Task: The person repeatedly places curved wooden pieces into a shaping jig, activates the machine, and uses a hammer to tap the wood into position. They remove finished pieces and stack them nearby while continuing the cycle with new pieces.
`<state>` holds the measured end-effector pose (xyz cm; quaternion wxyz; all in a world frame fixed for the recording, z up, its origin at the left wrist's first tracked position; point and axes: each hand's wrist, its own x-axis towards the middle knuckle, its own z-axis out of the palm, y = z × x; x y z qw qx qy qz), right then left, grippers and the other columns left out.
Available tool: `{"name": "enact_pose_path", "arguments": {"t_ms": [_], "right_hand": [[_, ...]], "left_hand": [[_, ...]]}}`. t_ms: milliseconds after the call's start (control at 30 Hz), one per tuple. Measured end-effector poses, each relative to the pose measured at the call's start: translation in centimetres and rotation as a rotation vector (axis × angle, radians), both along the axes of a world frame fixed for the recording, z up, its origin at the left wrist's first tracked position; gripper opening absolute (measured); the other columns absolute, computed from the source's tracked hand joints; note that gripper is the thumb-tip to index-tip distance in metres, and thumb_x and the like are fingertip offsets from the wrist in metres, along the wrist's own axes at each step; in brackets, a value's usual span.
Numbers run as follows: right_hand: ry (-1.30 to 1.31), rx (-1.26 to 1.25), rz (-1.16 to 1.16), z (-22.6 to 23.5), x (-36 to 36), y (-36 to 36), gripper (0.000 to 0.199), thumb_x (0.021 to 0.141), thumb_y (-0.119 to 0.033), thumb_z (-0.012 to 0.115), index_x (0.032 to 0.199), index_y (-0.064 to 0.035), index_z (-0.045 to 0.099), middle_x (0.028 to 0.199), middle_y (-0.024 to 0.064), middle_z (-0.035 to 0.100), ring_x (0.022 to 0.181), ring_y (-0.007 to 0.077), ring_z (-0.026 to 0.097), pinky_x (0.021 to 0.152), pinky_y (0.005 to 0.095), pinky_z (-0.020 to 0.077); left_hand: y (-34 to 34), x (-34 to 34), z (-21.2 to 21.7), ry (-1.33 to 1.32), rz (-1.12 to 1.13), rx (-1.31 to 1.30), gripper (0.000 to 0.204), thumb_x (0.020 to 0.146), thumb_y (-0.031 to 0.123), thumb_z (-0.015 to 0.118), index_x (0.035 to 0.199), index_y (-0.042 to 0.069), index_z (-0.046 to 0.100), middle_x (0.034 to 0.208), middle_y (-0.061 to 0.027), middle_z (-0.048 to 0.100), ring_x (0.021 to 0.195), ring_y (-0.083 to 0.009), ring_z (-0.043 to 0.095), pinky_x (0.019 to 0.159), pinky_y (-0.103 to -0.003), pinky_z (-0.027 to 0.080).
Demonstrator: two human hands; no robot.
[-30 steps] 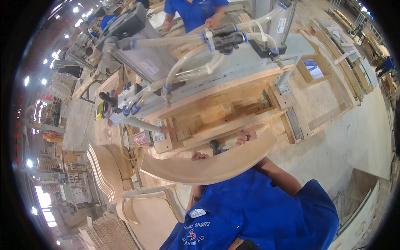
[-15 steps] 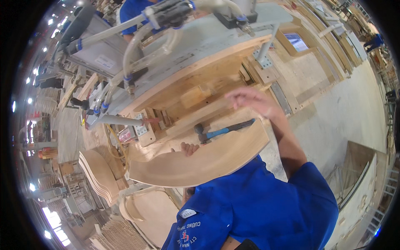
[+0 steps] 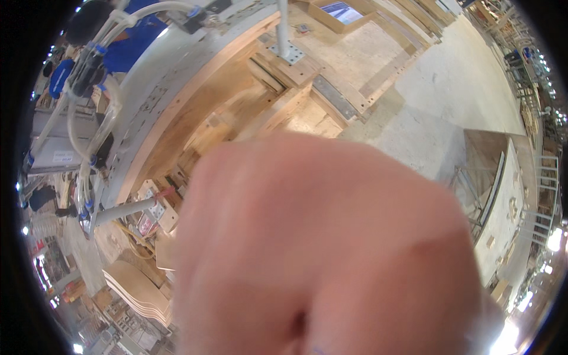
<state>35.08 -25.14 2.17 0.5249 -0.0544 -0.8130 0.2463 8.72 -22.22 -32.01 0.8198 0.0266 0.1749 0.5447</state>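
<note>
A hand, which by its place seems to be my right hand (image 3: 331, 225), fills the middle and lower part of the head view, very close and blurred. Its rounded back shows, while the fingers are hidden, so whether it is open or closed does not show. My left hand is out of sight. Just left of the big hand, a small corner of pale wood (image 3: 165, 252), probably the end of the curved plywood panel, peeks out. The rest of that panel and the hammer are covered.
A wooden press frame (image 3: 195, 109) with metal posts (image 3: 283, 35) and air hoses (image 3: 112, 118) stands ahead and to the left. A stack of curved plywood pieces (image 3: 133, 287) lies at lower left. On the right is a large bin-like panel structure (image 3: 497, 195).
My right hand has come up from beside the press to right before the camera, hiding the panel, hammer and left hand. The view has swung to the right.
</note>
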Motion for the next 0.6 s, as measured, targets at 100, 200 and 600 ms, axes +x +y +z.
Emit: {"name": "enact_pose_path", "arguments": {"t_ms": [100, 200, 600], "right_hand": [[-0.025, 0.016, -0.005, 0.0, 0.0, -0.7, 0.029, 0.095, -0.017, 0.048, 0.107, 0.0039, 0.065, 0.071, 0.006, 0.054, 0.062, 0.0139, 0.046, 0.056, 0.0269, 0.0349], [-0.029, 0.009, 0.028, 0.1, 0.1, -0.5, 0.028, 0.095, -0.015, 0.047, 0.107, 0.0041, 0.065, 0.07, 0.0052, 0.054, 0.062, 0.013, 0.045, 0.056, 0.0263, 0.0338], [0.04, 0.008, 0.111, 0.7, 1.1, 0.2, 0.027, 0.095, -0.009, 0.044, 0.106, 0.0049, 0.064, 0.067, 0.002, 0.05, 0.059, 0.0092, 0.041, 0.054, 0.0238, 0.0292]], "left_hand": [[0.1, 0.7, 0.0, -0.009, -0.023, 0.008, 0.029, 0.101, 0.033, 0.043, 0.082, 0.012, 0.052, 0.065, 0.0028, 0.045, 0.067, -0.0108, 0.045, 0.078, -0.031, 0.038], [-0.4, 0.7, -0.2, -0.016, -0.015, 0.005, 0.03, 0.1, 0.034, 0.043, 0.081, 0.012, 0.052, 0.065, 0.0029, 0.045, 0.066, -0.0106, 0.044, 0.078, -0.031, 0.038], [-1.4, 0.6, -0.7, -0.098, 0.0, 0.004, 0.031, 0.1, 0.035, 0.044, 0.08, 0.013, 0.051, 0.064, 0.0033, 0.044, 0.066, -0.0101, 0.043, 0.077, -0.03, 0.038]]}}
